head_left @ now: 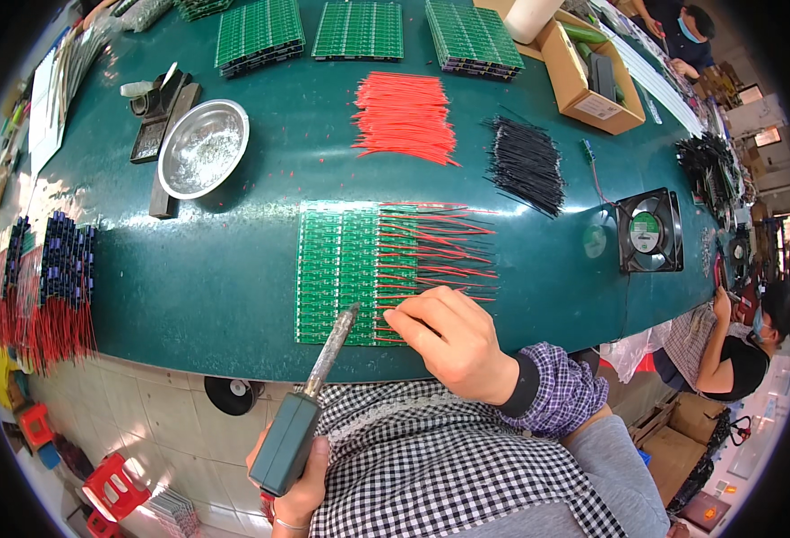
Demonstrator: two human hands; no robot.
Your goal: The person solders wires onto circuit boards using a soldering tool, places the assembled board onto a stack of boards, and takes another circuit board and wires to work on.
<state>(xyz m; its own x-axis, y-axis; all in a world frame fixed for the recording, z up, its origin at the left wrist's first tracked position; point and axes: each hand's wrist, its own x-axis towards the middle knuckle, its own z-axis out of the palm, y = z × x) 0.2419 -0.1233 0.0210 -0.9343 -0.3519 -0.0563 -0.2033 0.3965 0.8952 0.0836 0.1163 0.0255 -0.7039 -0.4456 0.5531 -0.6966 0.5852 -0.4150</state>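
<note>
My left hand [303,489] is wrapped round the grey-green handle of a soldering iron [287,441]. Its metal tip reaches up to the lower middle of a green circuit board panel [336,260] near the table's front edge. Rows of red wires [431,229] and dark wires stick out from the panel's right side. At the lower right of the panel, my right hand [457,345] has thumb and forefinger pinched at a red wire by the board. The fingers partly hide the lowest wires.
Beyond the panel lie a pile of red wires [404,117] and a pile of black wires [526,164]. A metal bowl [241,143] stands left, a small fan [647,231] right. Stacked green panels [357,31] and a cardboard box [628,117] line the back. A person [726,354] sits at right.
</note>
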